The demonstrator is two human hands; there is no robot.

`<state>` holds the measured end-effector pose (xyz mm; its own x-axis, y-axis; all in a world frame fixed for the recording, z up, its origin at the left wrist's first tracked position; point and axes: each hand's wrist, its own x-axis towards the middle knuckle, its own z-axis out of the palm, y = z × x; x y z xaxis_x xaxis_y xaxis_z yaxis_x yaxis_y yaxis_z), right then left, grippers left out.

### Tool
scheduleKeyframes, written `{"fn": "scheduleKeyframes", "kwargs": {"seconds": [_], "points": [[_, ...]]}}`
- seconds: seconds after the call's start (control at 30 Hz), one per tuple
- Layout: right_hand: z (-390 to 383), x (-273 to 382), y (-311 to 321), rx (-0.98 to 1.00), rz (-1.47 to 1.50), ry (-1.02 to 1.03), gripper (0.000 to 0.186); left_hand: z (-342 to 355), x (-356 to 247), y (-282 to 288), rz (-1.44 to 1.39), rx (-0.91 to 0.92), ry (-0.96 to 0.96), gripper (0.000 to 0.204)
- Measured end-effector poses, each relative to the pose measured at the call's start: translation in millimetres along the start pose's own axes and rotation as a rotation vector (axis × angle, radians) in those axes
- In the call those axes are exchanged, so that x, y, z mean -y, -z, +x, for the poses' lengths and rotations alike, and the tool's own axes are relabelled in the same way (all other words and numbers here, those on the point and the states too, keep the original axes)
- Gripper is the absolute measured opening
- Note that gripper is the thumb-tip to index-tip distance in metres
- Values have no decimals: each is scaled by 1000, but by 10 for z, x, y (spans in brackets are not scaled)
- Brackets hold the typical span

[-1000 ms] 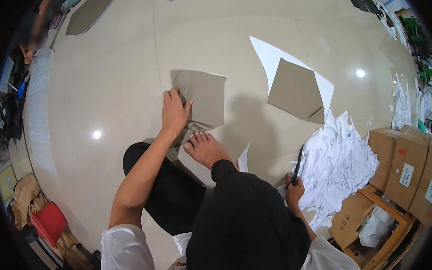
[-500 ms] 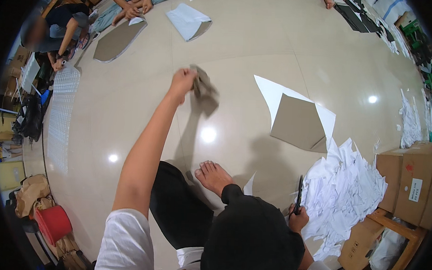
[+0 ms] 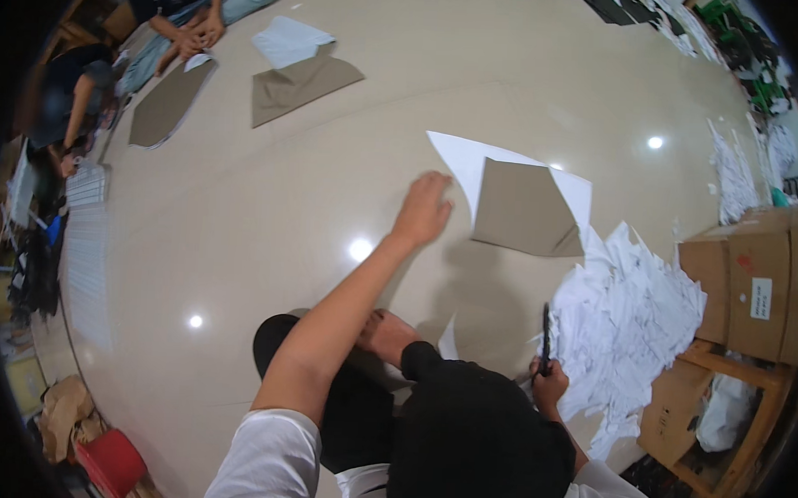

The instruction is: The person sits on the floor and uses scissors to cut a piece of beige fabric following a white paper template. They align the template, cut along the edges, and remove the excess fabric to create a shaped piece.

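Observation:
My left hand (image 3: 426, 210) reaches over the floor with fingers stretched out and nothing in them, just left of a white sheet (image 3: 454, 161). A grey-brown fabric piece (image 3: 521, 205) lies on that sheet. My right hand (image 3: 551, 386) grips black scissors (image 3: 546, 334), blades pointing away from me, beside a heap of white scraps (image 3: 623, 317). At the far left, a loose grey-brown cloth piece (image 3: 301, 90) lies partly against a folded white piece (image 3: 288, 41).
Two people sit at the far left; one person's hands (image 3: 194, 37) touch a brown piece (image 3: 172, 106). Cardboard boxes (image 3: 754, 282) and a wooden frame (image 3: 738, 442) stand at right. A small white scrap (image 3: 448, 338) lies by my foot. A red container (image 3: 112, 463) is at lower left.
My left hand let go of the grey-brown cloth, which now lies at the far left. The hand moved right, toward the white sheet. My right hand keeps the scissors. The view has shifted.

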<state>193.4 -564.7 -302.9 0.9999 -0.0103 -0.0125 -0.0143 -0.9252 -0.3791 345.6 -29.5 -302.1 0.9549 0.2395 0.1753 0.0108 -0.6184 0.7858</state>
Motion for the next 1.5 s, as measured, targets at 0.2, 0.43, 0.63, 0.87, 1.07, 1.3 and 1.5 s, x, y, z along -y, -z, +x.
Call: {"fn": "scheduleKeyframes", "kwargs": {"seconds": [0.2,0.43,0.63,0.87,1.07,1.3,1.5], "points": [[10,426,19,31,-20,-56,48,-168,-357,-527,355,369,-166,58],[16,360,42,6,-43,-31,50,-316,-58,-106,508,383,-118,61],[18,308,56,70,-4,-73,49,-761,410,905,582,393,28,65],[-41,494,-49,76,69,-135,45,-1846,597,2176,761,483,236,61],[225,918,-43,108,198,-46,43,-1937,695,1940,549,213,359,64],[547,1673,-209,288,16,-44,49,-1353,373,724,500,37,268,70],[565,1580,-265,318,33,-21,51,-1236,238,453,321,44,173,58]]}}
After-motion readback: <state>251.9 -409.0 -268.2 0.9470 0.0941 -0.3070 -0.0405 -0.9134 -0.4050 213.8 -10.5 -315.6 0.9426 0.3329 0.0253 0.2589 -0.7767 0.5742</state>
